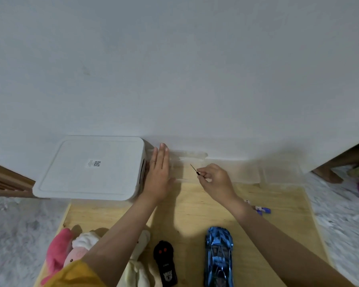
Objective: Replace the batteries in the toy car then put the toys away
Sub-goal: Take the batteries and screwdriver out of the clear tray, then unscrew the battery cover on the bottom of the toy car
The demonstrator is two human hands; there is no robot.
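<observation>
**Screwdriver pinched above the tabletop, car waiting near the edge**

Nearest the camera lay the blue toy car (219,255) on the wooden tabletop (195,210), just beside the black remote control (165,264); plush toys (71,251) sat further left (partly behind the left forearm); the left hand (159,175) had its grip spread flat, fingers straight, by the white storage box (91,167); the right hand (215,180) pinched a small screwdriver (194,169), raised; a clear plastic container (247,170) stood against the wall; small figures (261,209) lay right.

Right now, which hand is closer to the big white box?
Left. The left hand lies flat beside the white box's right edge; the right hand, pinching a small screwdriver, is farther right.
</observation>
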